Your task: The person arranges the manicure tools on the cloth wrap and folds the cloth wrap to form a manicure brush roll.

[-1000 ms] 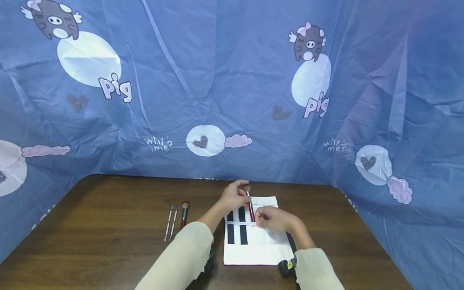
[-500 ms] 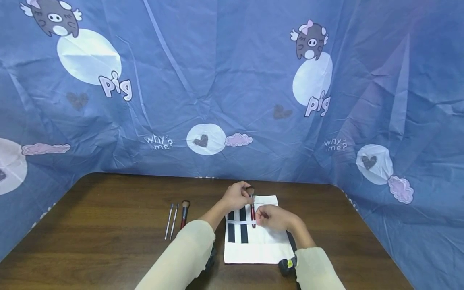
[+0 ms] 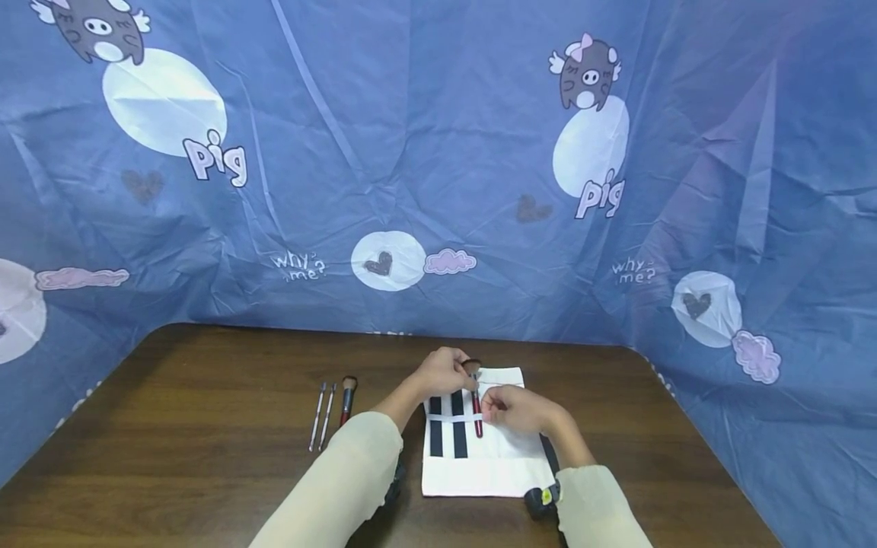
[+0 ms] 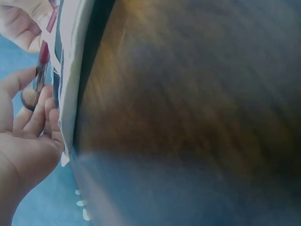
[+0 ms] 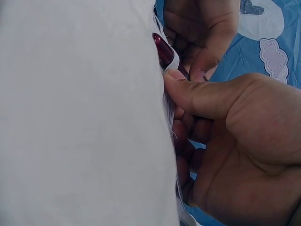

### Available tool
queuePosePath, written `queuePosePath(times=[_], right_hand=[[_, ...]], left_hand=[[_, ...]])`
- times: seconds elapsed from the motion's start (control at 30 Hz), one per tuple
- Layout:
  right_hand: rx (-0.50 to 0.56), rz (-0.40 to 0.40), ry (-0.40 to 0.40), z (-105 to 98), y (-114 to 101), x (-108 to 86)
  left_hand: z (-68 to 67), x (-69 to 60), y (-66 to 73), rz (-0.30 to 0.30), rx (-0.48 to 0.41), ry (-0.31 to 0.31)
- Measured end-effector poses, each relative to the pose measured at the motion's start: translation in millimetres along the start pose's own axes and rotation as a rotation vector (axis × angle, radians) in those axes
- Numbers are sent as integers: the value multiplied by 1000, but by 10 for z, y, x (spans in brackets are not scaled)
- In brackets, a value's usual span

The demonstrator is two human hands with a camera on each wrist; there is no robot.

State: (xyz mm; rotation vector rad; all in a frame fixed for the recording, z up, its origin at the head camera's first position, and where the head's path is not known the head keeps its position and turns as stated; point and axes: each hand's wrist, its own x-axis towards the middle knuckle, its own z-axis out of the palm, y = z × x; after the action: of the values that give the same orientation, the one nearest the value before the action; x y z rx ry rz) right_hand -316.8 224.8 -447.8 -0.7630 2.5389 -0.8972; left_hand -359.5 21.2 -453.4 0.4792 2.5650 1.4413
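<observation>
A makeup brush with a red handle lies along a white cloth brush roll, bristles toward the back. My left hand pinches it near the bristle end, as the left wrist view also shows with the brush between thumb and fingers. The red handle passes under a white elastic band. My right hand pinches that band beside the handle. In the right wrist view, the handle's tip pokes out past the band, and the right thumb presses on the elastic.
Left of the roll on the brown wooden table lie another makeup brush and two thin silvery sticks, one stick beside the other stick. My left sleeve partly hides that brush. A blue patterned cloth hangs behind the table.
The brush has slid toward me under the elastic band, so its red handle end now shows below it. My left hand moved slightly with it; the right hand stays at the band.
</observation>
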Motion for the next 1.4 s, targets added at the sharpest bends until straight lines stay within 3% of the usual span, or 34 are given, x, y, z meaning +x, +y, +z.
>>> queuePosePath(times=[0.23, 0.73, 1.03, 1.4], right_hand=[[6, -18, 5, -1, -12, -6], [7, -25, 1, 15, 11, 0], [14, -23, 2, 21, 19, 13], [-2, 10, 7, 21, 19, 20]], left_hand=[[-49, -9, 19, 0, 6, -70], [-53, 3, -21, 40, -26, -83], [-35, 21, -55, 34, 22, -67], [-37, 11, -48, 56, 100, -103]])
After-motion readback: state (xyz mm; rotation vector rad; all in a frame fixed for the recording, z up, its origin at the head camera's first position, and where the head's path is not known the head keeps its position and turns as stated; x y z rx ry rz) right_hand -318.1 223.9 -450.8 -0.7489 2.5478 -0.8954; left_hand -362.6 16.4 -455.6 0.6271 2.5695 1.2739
